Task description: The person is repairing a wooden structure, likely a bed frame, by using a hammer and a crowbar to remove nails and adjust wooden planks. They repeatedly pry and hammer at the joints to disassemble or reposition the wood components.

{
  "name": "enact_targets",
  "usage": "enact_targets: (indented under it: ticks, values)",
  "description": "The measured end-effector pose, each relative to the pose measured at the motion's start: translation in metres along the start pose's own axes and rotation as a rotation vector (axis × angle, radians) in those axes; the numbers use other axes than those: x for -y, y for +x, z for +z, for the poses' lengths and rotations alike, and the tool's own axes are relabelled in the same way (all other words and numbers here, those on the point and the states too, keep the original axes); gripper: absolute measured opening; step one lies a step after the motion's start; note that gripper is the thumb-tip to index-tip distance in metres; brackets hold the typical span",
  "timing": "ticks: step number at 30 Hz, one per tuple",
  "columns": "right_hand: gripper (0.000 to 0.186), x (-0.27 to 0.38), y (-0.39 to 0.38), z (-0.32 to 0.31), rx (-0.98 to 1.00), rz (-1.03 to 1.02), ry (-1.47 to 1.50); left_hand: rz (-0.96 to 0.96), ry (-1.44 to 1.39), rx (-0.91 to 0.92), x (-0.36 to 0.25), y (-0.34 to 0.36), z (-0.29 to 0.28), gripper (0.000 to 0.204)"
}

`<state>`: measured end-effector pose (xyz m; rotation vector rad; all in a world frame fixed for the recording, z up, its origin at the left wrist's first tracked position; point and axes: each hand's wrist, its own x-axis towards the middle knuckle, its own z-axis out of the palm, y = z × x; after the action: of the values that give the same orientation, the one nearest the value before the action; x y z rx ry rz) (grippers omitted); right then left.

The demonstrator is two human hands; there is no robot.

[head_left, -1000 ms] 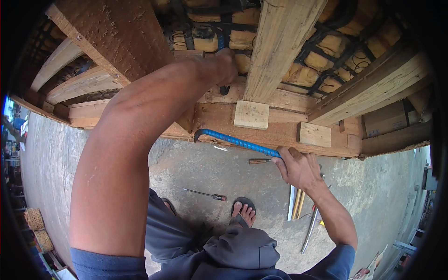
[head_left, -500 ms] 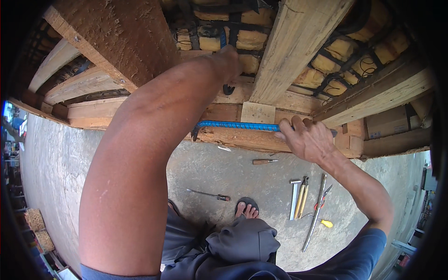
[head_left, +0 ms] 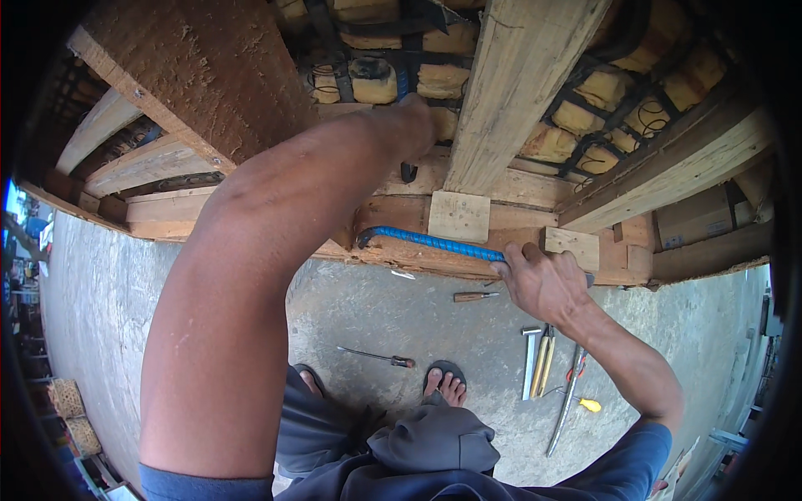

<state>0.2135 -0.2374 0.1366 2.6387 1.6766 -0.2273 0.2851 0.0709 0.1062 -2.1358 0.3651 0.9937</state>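
My right hand (head_left: 541,280) is closed around one end of a blue ribbed pry bar (head_left: 443,243). The bar's dark hooked end is at the wooden rail (head_left: 397,259) along the frame's near edge. Farther up, my left hand (head_left: 413,125) is closed on a second blue bar (head_left: 403,82), seen above the fist, with a dark hooked tip below it by the rail. My forearm and the fist hide much of this bar. Behind it, black webbing straps cross over yellow foam (head_left: 443,81).
Wooden beams (head_left: 522,92) and a broad board (head_left: 188,75) slant across the upturned frame. On the concrete floor lie a screwdriver (head_left: 376,356), a wooden-handled tool (head_left: 474,296), a hammer (head_left: 530,363), yellow-handled pliers (head_left: 543,363), a metal rod (head_left: 566,405) and a yellow-handled tool (head_left: 590,406).
My right hand has come down toward me, so its pry bar now slopes down to the right. A small wood block shows beside that hand. My left hand stays on its bar.
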Motion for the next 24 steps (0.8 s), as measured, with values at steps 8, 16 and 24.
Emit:
enact_targets:
  ticks: [8,16,24]
  values:
    - [0.036,-0.006,-0.003,0.005,-0.019,-0.011,-0.038,-0.032,0.012,-0.032,0.006,-0.007,-0.005,0.027]
    - [0.033,-0.043,0.033,0.011,-0.087,-0.043,-0.217,0.038,0.034,-0.176,0.005,-0.007,-0.005,0.026]
    - [0.034,-0.033,0.045,-0.003,-0.034,-0.003,-0.297,0.013,-0.027,-0.218,0.012,0.015,0.011,0.005]
